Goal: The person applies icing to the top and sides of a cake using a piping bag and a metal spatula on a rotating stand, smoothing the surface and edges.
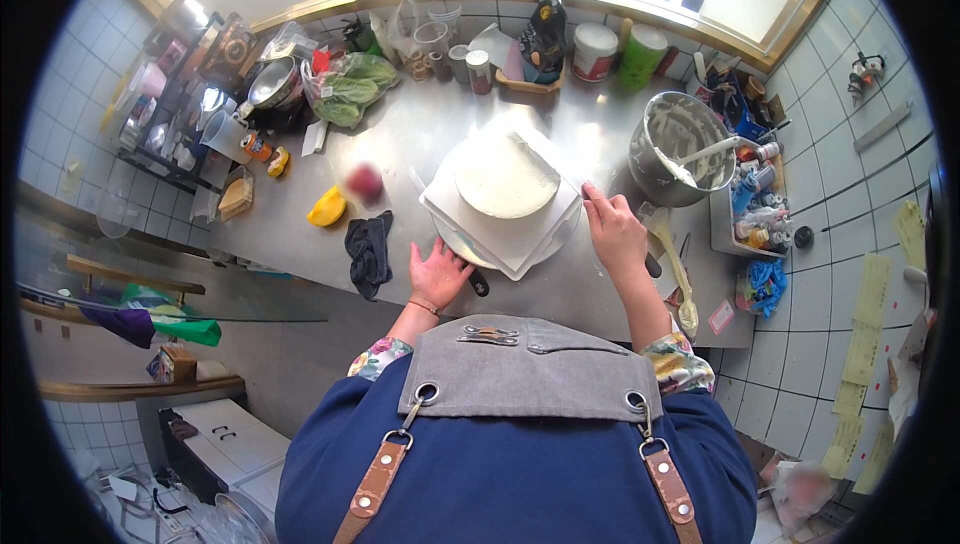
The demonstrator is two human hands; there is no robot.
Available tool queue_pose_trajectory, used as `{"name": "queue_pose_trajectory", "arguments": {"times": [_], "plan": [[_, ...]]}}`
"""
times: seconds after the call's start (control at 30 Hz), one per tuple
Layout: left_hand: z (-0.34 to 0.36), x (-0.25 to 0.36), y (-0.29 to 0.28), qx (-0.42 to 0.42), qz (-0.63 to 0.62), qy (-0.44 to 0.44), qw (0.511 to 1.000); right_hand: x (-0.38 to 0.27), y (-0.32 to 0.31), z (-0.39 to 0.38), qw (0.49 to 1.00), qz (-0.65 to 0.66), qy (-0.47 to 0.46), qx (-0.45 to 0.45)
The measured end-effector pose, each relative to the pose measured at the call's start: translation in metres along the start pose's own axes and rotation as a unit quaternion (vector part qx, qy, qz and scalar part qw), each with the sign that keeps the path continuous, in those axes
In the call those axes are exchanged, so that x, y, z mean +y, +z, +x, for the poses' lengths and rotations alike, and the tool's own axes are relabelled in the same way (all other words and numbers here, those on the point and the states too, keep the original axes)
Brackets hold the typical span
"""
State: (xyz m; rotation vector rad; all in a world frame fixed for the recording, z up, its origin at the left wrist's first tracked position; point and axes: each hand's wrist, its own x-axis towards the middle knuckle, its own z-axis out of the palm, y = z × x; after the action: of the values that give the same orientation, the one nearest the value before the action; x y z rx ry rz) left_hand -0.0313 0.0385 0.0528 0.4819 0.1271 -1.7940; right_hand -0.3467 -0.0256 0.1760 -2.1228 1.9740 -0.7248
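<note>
A round cream-covered cake (pixel 497 182) sits on square white boards (pixel 525 249) over a round turntable (pixel 450 238) at the middle of the counter. My right hand (pixel 616 234) is closed on what looks like a spatula, whose pale blade (pixel 537 154) lies along the cake's upper right edge. My left hand (pixel 435 275) is open, palm partly upward, fingers spread by the turntable's lower left rim; whether they touch it is unclear. A dark handle (pixel 480 284) pokes out under the turntable beside it. A piping bag (pixel 678 274) lies right of my right hand.
A metal bowl (pixel 665 124) with cream and a spatula stands at right beside a tub of bottles (pixel 760 234). A dark cloth (pixel 368 254), yellow item (pixel 327 207) and red round item (pixel 364 181) lie left. Lettuce (pixel 350 89), containers and a shelf (pixel 160 114) crowd the back and left.
</note>
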Motion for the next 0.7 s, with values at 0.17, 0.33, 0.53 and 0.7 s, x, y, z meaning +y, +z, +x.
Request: {"name": "queue_pose_trajectory", "arguments": {"times": [0.17, 0.33, 0.53, 0.7], "plan": [[-0.002, -0.001, 0.004, -0.001, 0.001, -0.004, 1.000, -0.006, 0.009, -0.004, 0.999, -0.035, -0.010, -0.017], [-0.002, -0.001, 0.001, -0.005, 0.006, -0.004, 1.000, -0.023, -0.003, -0.020, 0.996, -0.016, -0.064, -0.065], [-0.005, 0.000, -0.001, -0.004, 0.004, 0.001, 1.000, -0.034, -0.033, -0.033, 0.982, 0.115, -0.062, -0.137], [-0.003, -0.003, 0.002, 0.003, 0.007, 0.001, 1.000, 0.010, -0.011, -0.004, 0.948, 0.310, 0.048, -0.042]]}}
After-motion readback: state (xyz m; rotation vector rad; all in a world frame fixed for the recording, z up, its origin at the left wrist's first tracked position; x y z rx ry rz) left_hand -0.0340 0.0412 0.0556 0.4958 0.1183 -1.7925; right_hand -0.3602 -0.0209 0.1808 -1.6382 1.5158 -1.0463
